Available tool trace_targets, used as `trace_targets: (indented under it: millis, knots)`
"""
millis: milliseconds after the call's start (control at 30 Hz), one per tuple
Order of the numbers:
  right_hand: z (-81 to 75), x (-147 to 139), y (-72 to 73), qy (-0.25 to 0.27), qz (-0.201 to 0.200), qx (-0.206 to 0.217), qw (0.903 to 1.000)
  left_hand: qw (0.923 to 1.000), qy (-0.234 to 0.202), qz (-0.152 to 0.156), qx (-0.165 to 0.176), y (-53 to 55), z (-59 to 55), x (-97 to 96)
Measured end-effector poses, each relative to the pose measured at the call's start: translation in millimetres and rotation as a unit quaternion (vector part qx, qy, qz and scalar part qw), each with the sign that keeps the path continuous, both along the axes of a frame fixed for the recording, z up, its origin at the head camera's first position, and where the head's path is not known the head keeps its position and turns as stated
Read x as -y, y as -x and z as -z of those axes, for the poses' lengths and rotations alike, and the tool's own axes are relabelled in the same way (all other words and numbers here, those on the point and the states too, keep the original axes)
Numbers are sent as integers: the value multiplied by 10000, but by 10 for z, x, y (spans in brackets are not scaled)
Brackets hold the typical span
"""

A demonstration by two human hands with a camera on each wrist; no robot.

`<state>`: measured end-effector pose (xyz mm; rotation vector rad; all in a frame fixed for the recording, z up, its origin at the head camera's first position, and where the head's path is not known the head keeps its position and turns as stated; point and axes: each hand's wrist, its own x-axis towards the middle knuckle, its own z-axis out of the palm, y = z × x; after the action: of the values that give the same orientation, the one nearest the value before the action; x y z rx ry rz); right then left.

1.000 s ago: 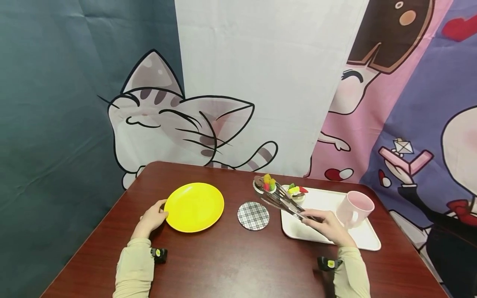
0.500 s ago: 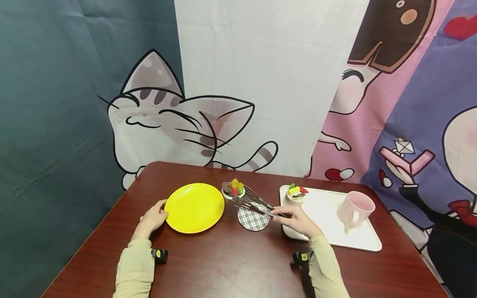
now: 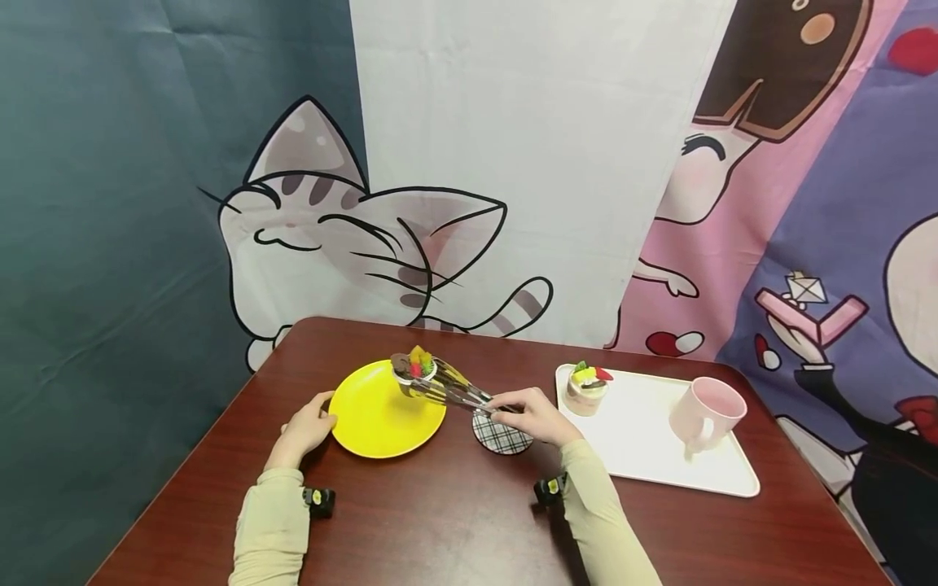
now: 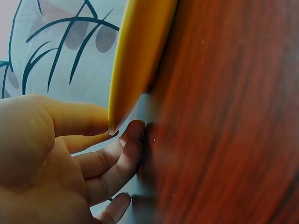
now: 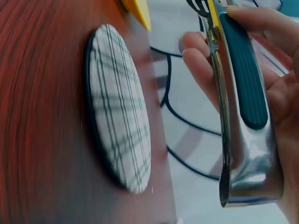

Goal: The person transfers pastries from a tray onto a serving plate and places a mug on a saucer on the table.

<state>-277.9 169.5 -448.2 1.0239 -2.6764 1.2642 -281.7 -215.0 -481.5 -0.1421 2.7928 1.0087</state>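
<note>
My right hand [image 3: 537, 415] grips metal tongs [image 5: 247, 107] with dark green handle pads. Between the tong ends is a small dessert cup [image 3: 414, 368] topped with fruit and a chocolate piece. The cup appears over the upper right part of a round yellow plate [image 3: 377, 427]; whether it touches the plate I cannot tell. At the plate's left rim my left hand [image 3: 306, 427] pinches the edge. In the left wrist view, the thumb and forefinger meet at the yellow plate rim [image 4: 135, 60], while the other fingers lie loosely bent near the tabletop [image 4: 224, 130].
A checked round coaster [image 5: 119, 109] lies beneath the right hand. To the right, a white tray [image 3: 637, 456] bears another fruit-topped dessert cup [image 3: 586, 391] and a pink mug [image 3: 707, 411]. A printed cloth [image 3: 542, 163] hangs behind the table.
My right hand has moved left with the tongs, carrying the dessert cup from beside the tray, past the coaster, to over the plate. The left hand stays at the plate rim.
</note>
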Motion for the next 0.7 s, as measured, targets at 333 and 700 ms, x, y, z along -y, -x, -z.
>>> trace_targets:
  millis: [333,700]
  knots:
    - [0,453,145,-746,-525,-4,9958,10000,13,-37,-71,-5,-1,-2]
    - [-3,562,254,-1365,-516,-181,9891,10000,-5,-83,-8,5,-28,-19]
